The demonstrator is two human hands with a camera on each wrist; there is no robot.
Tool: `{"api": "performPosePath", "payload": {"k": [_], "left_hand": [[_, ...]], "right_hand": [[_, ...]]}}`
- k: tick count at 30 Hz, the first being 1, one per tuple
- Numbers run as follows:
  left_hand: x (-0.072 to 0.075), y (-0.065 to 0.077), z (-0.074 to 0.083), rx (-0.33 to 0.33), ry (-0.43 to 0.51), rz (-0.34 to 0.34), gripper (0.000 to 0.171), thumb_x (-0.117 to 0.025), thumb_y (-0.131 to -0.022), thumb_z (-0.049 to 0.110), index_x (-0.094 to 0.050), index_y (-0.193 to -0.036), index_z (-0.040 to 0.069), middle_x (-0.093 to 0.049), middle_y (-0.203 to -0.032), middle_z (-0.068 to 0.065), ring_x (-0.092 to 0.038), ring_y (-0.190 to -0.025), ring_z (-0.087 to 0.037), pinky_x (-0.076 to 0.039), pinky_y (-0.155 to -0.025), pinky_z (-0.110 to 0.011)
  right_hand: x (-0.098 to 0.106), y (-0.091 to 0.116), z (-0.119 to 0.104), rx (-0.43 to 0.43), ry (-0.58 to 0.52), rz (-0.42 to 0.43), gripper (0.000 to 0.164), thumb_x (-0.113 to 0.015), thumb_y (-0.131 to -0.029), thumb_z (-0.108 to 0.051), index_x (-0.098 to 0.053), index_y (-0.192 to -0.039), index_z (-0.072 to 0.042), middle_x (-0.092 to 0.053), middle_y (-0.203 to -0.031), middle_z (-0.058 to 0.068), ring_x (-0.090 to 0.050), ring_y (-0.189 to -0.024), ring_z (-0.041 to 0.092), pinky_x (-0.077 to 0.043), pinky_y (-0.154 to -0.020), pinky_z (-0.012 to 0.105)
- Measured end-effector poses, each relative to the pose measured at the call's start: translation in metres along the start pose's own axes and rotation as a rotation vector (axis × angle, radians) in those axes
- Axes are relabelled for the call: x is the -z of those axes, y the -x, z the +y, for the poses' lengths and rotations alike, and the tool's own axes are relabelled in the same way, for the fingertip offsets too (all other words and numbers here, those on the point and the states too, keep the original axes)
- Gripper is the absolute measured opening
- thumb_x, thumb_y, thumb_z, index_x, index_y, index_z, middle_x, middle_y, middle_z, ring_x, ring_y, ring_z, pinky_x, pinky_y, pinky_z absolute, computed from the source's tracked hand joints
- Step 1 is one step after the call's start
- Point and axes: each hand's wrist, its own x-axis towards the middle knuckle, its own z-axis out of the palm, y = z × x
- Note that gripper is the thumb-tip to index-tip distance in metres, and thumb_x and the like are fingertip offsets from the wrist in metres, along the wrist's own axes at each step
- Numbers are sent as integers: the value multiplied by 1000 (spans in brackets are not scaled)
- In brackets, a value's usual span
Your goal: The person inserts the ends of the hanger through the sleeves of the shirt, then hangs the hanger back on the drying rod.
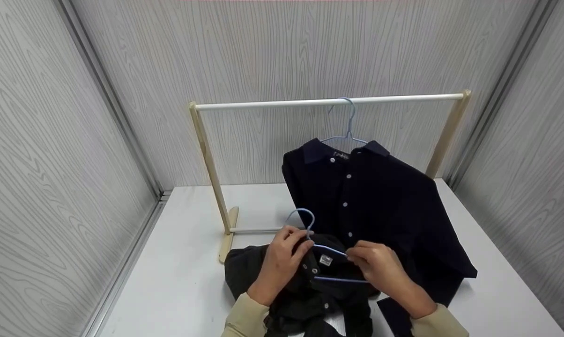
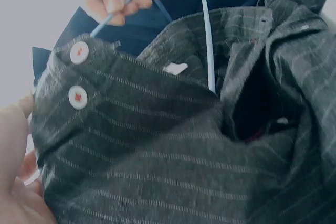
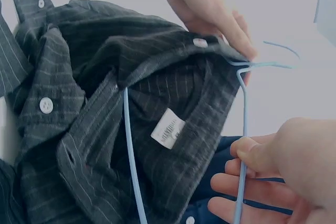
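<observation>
A dark grey pinstriped shirt [image 1: 247, 269] with white buttons lies bunched on the table. Its collar is held by my left hand [image 1: 282, 262], close to the neck of a light blue wire hanger [image 3: 244, 103]. One side of that hanger is inside the shirt; its hook [image 1: 305, 210] sticks up above the collar. My right hand [image 1: 380, 267] pinches the hanger's other shoulder, which lies outside the cloth, as the right wrist view shows. A white label [image 3: 168, 128] shows inside the shirt. The left fingertips are partly hidden behind the collar in the left wrist view.
Behind the hands, a navy shirt [image 1: 394, 201] hangs on another blue hanger [image 1: 350, 126] from the white rail [image 1: 272, 104] of a wooden-legged rack. Its lower part spreads over the white table [image 1: 174, 267]. Wood-grain panels [image 1: 282, 47] enclose the back and sides.
</observation>
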Motion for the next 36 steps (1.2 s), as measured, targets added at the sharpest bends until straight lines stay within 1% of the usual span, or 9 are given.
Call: {"api": "performPosePath", "payload": {"k": [3, 8, 15, 19, 24, 28, 31, 34, 36], "left_hand": [[-3, -1, 3, 11, -42, 43, 24, -60, -99, 36, -73, -107, 17, -61, -101, 2, -58, -88, -10, -52, -78, -27], [-5, -2, 3, 11, -76, 112, 19, -63, -98, 30, -74, -96, 14, -60, -92, 1, -57, -80, -11, -51, -73, -27], [1, -3, -3, 11, -50, 108, 17, -60, -100, 27, -71, -92, 16, -57, -91, 2, -53, -76, -7, -49, -69, -24], [6, -3, -6, 26, -41, 122, 16, -61, -100, 26, -69, -90, 17, -57, -91, 2, -52, -76, -6, -49, -68, -23], [11, -4, -8, 73, -40, 134, 19, -60, -100, 28, -69, -90, 15, -59, -91, 2, -55, -78, -7, -50, -69, -24], [13, -4, -10, 102, -42, 135, 20, -61, -100, 28, -69, -89, 14, -59, -91, 2, -55, -79, -7, -51, -69, -25], [13, -4, -10, 102, -45, 157, 18, -63, -98, 27, -69, -88, 13, -59, -90, 2, -56, -79, -8, -51, -70, -26], [13, -6, -11, 106, -33, 172, 17, -64, -98, 27, -69, -88, 13, -59, -89, 3, -56, -80, -8, -51, -70, -26], [13, -6, -11, 106, -22, 174, 18, -64, -98, 27, -69, -87, 13, -59, -89, 3, -56, -79, -8, -51, -69, -25]], "right_hand": [[-2, 0, -3, -22, -12, -11, 15, -80, -79, -3, -78, -85, -17, -65, -76, -14, -56, -63, -3, -50, -58, 17], [-3, 1, -3, -41, -50, 3, 15, -81, -80, -5, -78, -86, -18, -66, -78, -15, -58, -66, -3, -51, -60, 17], [2, 9, 9, -129, -45, 15, 15, -79, -81, -5, -76, -85, -18, -65, -78, -16, -57, -67, -4, -51, -61, 19], [2, 17, 20, -205, -55, 36, 13, -80, -81, -2, -76, -84, -15, -64, -76, -14, -53, -64, -3, -49, -58, 20], [-3, 30, 32, -384, -142, -1, 13, -77, -84, -5, -72, -79, -16, -57, -70, -13, -49, -59, -2, -46, -56, 20], [-11, 40, 39, -513, -259, -51, 14, -74, -89, -14, -68, -76, -16, -59, -66, -7, -55, -58, 3, -48, -55, 20], [-19, 48, 40, -599, -375, -102, 15, -72, -91, -24, -71, -84, -11, -68, -73, 1, -65, -65, 12, -53, -59, 21], [-31, 55, 39, -628, -458, -152, 25, -73, -91, -29, -72, -98, -5, -73, -84, 7, -70, -73, 19, -56, -63, 22], [-40, 59, 36, -641, -497, -171, 30, -74, -89, -28, -71, -104, -2, -73, -90, 9, -70, -75, 18, -57, -64, 23]]}}
